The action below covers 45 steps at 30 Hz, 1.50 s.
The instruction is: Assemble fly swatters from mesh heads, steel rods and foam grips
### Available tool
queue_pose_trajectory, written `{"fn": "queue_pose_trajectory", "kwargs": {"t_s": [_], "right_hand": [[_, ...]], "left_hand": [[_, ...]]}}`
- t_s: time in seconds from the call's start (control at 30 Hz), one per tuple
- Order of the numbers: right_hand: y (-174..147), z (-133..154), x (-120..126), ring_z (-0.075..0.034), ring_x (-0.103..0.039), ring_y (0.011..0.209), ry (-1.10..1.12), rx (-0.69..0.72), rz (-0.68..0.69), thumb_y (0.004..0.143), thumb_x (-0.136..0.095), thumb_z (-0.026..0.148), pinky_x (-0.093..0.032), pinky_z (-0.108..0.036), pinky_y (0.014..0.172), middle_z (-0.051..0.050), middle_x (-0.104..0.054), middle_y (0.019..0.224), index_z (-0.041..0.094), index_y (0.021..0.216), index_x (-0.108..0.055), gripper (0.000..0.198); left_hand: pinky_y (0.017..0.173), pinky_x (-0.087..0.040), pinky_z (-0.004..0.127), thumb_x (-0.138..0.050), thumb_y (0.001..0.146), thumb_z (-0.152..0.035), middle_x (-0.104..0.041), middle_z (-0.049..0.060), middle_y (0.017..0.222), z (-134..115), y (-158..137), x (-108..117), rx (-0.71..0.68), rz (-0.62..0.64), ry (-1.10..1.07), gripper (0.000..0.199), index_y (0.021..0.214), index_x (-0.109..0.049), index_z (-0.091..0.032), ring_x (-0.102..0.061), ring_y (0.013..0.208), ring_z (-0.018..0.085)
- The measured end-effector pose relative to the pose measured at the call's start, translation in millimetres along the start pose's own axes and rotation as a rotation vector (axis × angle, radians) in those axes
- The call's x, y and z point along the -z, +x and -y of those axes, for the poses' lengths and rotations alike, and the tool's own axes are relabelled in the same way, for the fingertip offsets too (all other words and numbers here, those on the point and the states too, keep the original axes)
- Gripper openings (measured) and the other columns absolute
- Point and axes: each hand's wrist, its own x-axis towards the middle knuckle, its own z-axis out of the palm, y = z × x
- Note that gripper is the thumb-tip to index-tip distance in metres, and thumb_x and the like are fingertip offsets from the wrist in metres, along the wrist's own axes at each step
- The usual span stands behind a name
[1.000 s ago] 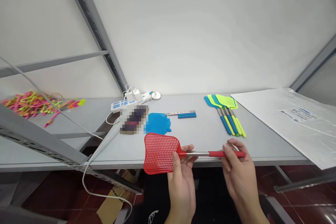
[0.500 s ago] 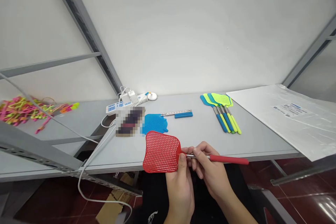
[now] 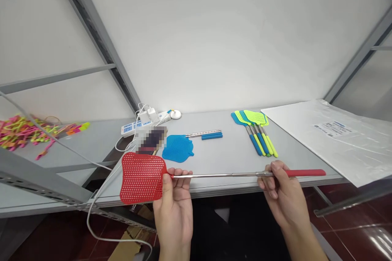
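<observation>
A red fly swatter (image 3: 143,178) with a perforated head is held level above the table's front edge, its metal telescopic rod drawn out long. My left hand (image 3: 174,208) grips it at the neck, thumb on top where the head meets the rod. Around the thick end of the rod, beside the red handle, my right hand (image 3: 286,193) is closed. Behind the red head lie a blue fly swatter head (image 3: 178,149), metal rods (image 3: 203,133) and blue handle grips (image 3: 212,136). Several blue and yellow-green fly swatters (image 3: 260,134) lie bunched at the right.
A white package (image 3: 346,142) covers the table's right side. At the back left are a power strip (image 3: 136,126) with cables and a white round object (image 3: 175,114). A pixelated item lies near them. Colourful strings (image 3: 27,132) pile up far left, past a metal post (image 3: 101,40).
My hands have moved apart, left hand leftward and right hand rightward. The swatter's metal rod, short before, now stretches long between them.
</observation>
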Motion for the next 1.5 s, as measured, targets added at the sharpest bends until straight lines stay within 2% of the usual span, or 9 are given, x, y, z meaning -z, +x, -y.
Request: {"fn": "queue_pose_trajectory", "kwargs": {"t_s": [0.13, 0.23, 0.3, 0.5, 0.8, 1.13, 1.23, 1.33, 1.5], "right_hand": [[-12, -22, -26, -0.005, -0.035, 0.045, 0.053, -0.056, 0.13, 0.085, -0.07, 0.038, -0.038, -0.022, 0.052, 0.009, -0.041, 0.054, 0.022, 0.075, -0.051, 0.027], [-23, -38, -39, -0.006, -0.04, 0.05, -0.01, -0.116, 0.292, 0.088, -0.067, 0.039, -0.036, -0.022, 0.054, 0.008, -0.042, 0.055, 0.02, 0.075, -0.052, 0.027], [-25, -42, -41, -0.006, -0.041, 0.051, -0.043, -0.106, 0.321, 0.089, -0.066, 0.038, -0.036, -0.023, 0.055, 0.007, -0.044, 0.056, 0.02, 0.074, -0.052, 0.028], [-21, -28, -29, -0.006, -0.034, 0.044, -0.058, -0.059, 0.289, 0.088, -0.066, 0.037, -0.037, -0.023, 0.049, 0.01, -0.034, 0.05, 0.019, 0.076, -0.057, 0.023], [-11, 15, 8, -0.004, -0.03, 0.043, 0.028, -0.041, 0.096, 0.083, -0.072, 0.037, -0.036, -0.019, 0.044, 0.008, -0.034, 0.052, 0.018, 0.08, -0.064, 0.021], [5, 45, 49, -0.002, -0.025, 0.045, 0.167, 0.031, -0.16, 0.08, -0.075, 0.025, -0.035, -0.014, 0.041, 0.008, -0.03, 0.058, 0.015, 0.08, -0.064, 0.015], [9, 43, 48, -0.002, -0.024, 0.046, 0.257, 0.053, -0.189, 0.081, -0.073, 0.021, -0.033, -0.013, 0.04, 0.008, -0.029, 0.061, 0.015, 0.081, -0.063, 0.012], [8, 34, 42, -0.003, -0.024, 0.046, 0.306, 0.115, -0.241, 0.081, -0.073, 0.018, -0.032, -0.014, 0.039, 0.009, -0.028, 0.061, 0.016, 0.08, -0.061, 0.012], [-3, 11, 26, -0.004, -0.024, 0.046, 0.271, -0.003, -0.189, 0.083, -0.071, 0.028, -0.034, -0.015, 0.039, 0.009, -0.029, 0.059, 0.017, 0.08, -0.06, 0.017]], "left_hand": [[0.089, -0.054, 0.035, -0.073, 0.082, -0.039, -0.071, 0.006, 0.093, 27, -26, -8, 0.157, 0.071, 0.042, 0.025, 0.095, -0.07, -0.017, -0.068, 0.09, 0.018], [0.076, -0.056, 0.031, -0.067, 0.086, -0.042, -0.071, 0.01, 0.094, 46, -45, -12, 0.33, 0.24, 0.097, 0.029, 0.094, -0.071, -0.014, -0.067, 0.081, 0.017], [0.073, -0.055, 0.028, -0.065, 0.087, -0.042, -0.071, 0.01, 0.093, 51, -51, -12, 0.329, 0.27, 0.111, 0.029, 0.092, -0.071, -0.014, -0.066, 0.08, 0.017], [0.088, -0.055, 0.034, -0.073, 0.081, -0.04, -0.068, 0.004, 0.084, 33, -35, -8, 0.081, 0.153, 0.104, 0.025, 0.08, -0.07, -0.016, -0.068, 0.085, 0.018], [0.081, -0.057, 0.031, -0.072, 0.083, -0.038, -0.063, 0.0, 0.079, -10, -10, -8, -0.041, 0.099, 0.04, 0.022, 0.078, -0.066, -0.017, -0.064, 0.078, 0.014], [0.076, -0.055, 0.027, -0.064, 0.09, -0.032, -0.06, -0.001, 0.079, -30, 11, -5, -0.108, 0.011, -0.065, 0.019, 0.079, -0.062, -0.017, -0.06, 0.076, 0.012], [0.078, -0.055, 0.029, -0.065, 0.089, -0.036, -0.06, -0.001, 0.079, -17, 6, -8, -0.124, 0.006, -0.076, 0.022, 0.079, -0.062, -0.017, -0.059, 0.076, 0.012], [0.083, -0.054, 0.032, -0.062, 0.089, -0.044, -0.062, 0.0, 0.084, 13, -16, -12, -0.005, 0.0, -0.056, 0.026, 0.083, -0.064, -0.018, -0.061, 0.08, 0.013], [0.089, -0.052, 0.035, -0.053, 0.095, -0.044, -0.067, 0.006, 0.091, 54, -53, -22, 0.224, 0.226, 0.113, 0.03, 0.091, -0.066, -0.018, -0.063, 0.092, 0.018]]}}
